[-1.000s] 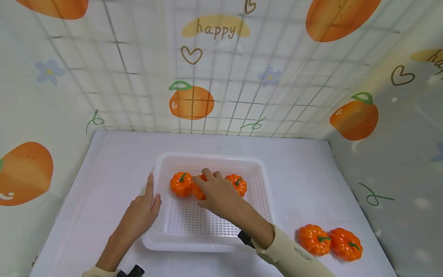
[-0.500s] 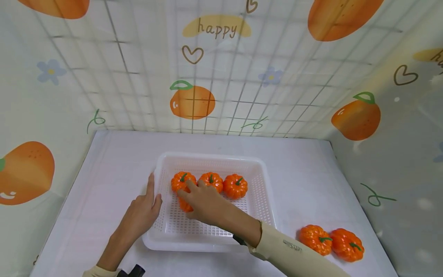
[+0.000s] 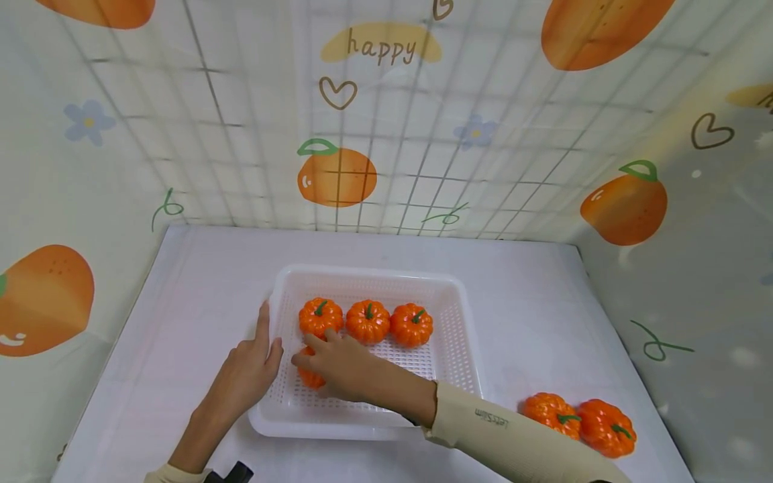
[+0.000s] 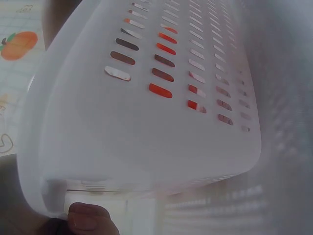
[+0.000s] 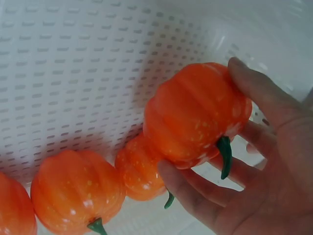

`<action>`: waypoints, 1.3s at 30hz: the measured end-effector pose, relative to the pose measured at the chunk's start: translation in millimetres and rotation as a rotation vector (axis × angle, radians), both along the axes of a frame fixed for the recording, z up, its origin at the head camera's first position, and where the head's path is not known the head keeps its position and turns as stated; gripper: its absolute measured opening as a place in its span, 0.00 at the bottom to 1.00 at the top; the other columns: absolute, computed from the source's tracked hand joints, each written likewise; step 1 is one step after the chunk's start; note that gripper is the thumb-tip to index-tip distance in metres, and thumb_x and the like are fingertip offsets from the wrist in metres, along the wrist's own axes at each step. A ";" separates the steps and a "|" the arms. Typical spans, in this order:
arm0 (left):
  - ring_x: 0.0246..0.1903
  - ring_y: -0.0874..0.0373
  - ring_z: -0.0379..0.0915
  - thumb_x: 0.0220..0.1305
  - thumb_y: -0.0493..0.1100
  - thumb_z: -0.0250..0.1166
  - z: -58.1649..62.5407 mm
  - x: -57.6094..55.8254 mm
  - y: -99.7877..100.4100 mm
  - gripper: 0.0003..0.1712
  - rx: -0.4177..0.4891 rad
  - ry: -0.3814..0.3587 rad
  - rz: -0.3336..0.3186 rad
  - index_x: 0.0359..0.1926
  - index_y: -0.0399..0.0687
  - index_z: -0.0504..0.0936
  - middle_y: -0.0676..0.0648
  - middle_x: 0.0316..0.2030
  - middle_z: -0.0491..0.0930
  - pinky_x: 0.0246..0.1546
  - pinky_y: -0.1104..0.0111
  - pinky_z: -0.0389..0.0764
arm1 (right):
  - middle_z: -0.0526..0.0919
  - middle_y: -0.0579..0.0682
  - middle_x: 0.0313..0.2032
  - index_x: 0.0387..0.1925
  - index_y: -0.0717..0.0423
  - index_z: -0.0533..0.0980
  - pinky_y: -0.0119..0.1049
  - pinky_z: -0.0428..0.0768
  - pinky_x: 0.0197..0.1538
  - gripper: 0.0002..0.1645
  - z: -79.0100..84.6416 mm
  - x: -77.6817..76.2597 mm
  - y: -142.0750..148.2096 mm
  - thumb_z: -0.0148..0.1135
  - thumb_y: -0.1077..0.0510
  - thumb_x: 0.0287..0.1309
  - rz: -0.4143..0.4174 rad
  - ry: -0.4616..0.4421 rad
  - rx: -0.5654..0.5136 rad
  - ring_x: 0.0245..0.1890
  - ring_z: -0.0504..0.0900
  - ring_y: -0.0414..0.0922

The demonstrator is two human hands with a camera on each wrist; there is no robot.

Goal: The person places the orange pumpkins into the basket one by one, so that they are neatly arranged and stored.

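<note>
In the white plastic basket [image 3: 338,429], my right hand [image 3: 341,365] holds a small orange toy pumpkin [image 5: 198,115] near the left side. Thumb and fingers sit around this pumpkin, its green stem toward the palm. Behind it, three more pumpkins stand in a row: the left one [image 3: 320,315], the middle one [image 3: 368,321] and the right one [image 3: 412,325]. My left hand [image 3: 244,372] is at the basket's left rim, index finger pointing along the edge. In the left wrist view, one fingertip [image 4: 88,219] shows below the rim; the other fingers are mostly hidden.
Two further orange pumpkins lie side by side on the white table [image 3: 513,295] at the right, a left one [image 3: 548,410] and a right one [image 3: 606,429]. My right forearm passes close to them. A printed curtain [image 3: 386,134] surrounds the table at the back and sides.
My right hand has moved left and toward me with the held pumpkin, uncovering the middle pumpkin in the back row. The left hand stays at the basket's rim.
</note>
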State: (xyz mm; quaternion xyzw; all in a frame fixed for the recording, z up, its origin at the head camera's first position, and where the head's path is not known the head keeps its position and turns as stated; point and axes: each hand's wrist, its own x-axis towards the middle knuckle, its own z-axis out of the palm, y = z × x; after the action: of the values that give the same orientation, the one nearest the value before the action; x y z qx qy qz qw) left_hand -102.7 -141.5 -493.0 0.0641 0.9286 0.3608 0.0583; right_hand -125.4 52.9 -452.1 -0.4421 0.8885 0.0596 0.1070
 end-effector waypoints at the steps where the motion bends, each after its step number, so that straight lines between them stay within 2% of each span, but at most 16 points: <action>1: 0.15 0.58 0.76 0.75 0.43 0.51 0.0 0.0 0.0 0.41 0.001 0.000 0.000 0.78 0.38 0.40 0.41 0.26 0.79 0.13 0.69 0.80 | 0.73 0.46 0.61 0.65 0.33 0.73 0.44 0.83 0.51 0.37 -0.6 0.5 -1.4 0.75 0.43 0.52 0.006 0.003 0.012 0.51 0.77 0.49; 5: 0.14 0.59 0.75 0.75 0.43 0.51 -0.7 -0.6 -0.5 0.41 0.002 -0.004 -0.003 0.78 0.38 0.40 0.43 0.24 0.77 0.13 0.69 0.80 | 0.73 0.46 0.62 0.65 0.32 0.73 0.45 0.83 0.51 0.38 -4.3 1.9 -6.8 0.75 0.42 0.51 0.042 0.039 0.059 0.51 0.77 0.47; 13: 0.15 0.57 0.75 0.75 0.42 0.51 -0.6 -1.2 -0.5 0.41 -0.012 0.010 -0.004 0.78 0.37 0.40 0.39 0.26 0.78 0.13 0.68 0.80 | 0.75 0.45 0.57 0.64 0.34 0.75 0.35 0.85 0.44 0.37 -10.3 7.7 -12.2 0.75 0.41 0.50 0.100 0.125 0.102 0.47 0.76 0.44; 19: 0.14 0.57 0.75 0.74 0.43 0.52 0.6 -0.7 0.3 0.42 -0.004 -0.017 0.003 0.78 0.38 0.40 0.43 0.23 0.76 0.14 0.67 0.81 | 0.75 0.45 0.55 0.63 0.35 0.74 0.32 0.85 0.39 0.35 -12.5 11.3 -11.2 0.74 0.42 0.53 0.126 0.186 0.117 0.47 0.74 0.44; 26: 0.12 0.58 0.73 0.74 0.42 0.52 -0.9 -1.2 1.0 0.42 -0.001 -0.033 0.008 0.79 0.40 0.38 0.46 0.20 0.73 0.13 0.68 0.80 | 0.75 0.45 0.55 0.63 0.35 0.74 0.32 0.84 0.42 0.36 -11.2 11.6 -11.6 0.75 0.42 0.51 0.121 0.183 0.132 0.48 0.74 0.43; 31: 0.13 0.58 0.74 0.74 0.42 0.52 -1.6 -0.9 0.8 0.43 0.005 -0.032 0.007 0.79 0.40 0.38 0.44 0.22 0.76 0.13 0.68 0.80 | 0.74 0.45 0.56 0.64 0.35 0.73 0.33 0.84 0.44 0.38 -9.7 10.3 -10.0 0.74 0.40 0.51 0.134 0.174 0.129 0.50 0.74 0.43; 36: 0.13 0.58 0.75 0.75 0.42 0.51 -2.3 -1.7 0.8 0.42 0.014 -0.031 0.006 0.79 0.39 0.39 0.40 0.26 0.79 0.12 0.68 0.80 | 0.73 0.47 0.60 0.66 0.34 0.71 0.40 0.83 0.52 0.40 -2.7 7.7 -6.8 0.71 0.36 0.52 0.146 0.163 0.137 0.55 0.75 0.45; 39: 0.14 0.58 0.76 0.75 0.43 0.51 -1.8 -1.8 1.2 0.41 0.015 -0.026 0.006 0.78 0.38 0.39 0.38 0.28 0.80 0.12 0.68 0.80 | 0.74 0.47 0.62 0.67 0.35 0.71 0.43 0.82 0.54 0.39 3.9 5.9 -2.7 0.70 0.37 0.54 0.134 0.162 0.115 0.57 0.75 0.47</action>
State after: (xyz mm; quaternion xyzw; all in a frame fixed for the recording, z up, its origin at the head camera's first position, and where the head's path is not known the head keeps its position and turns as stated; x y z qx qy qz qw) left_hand -104.5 -140.3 -494.8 0.0569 0.9251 0.3689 0.0689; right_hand -119.5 50.2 -448.2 -0.4874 0.8578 0.1532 0.0558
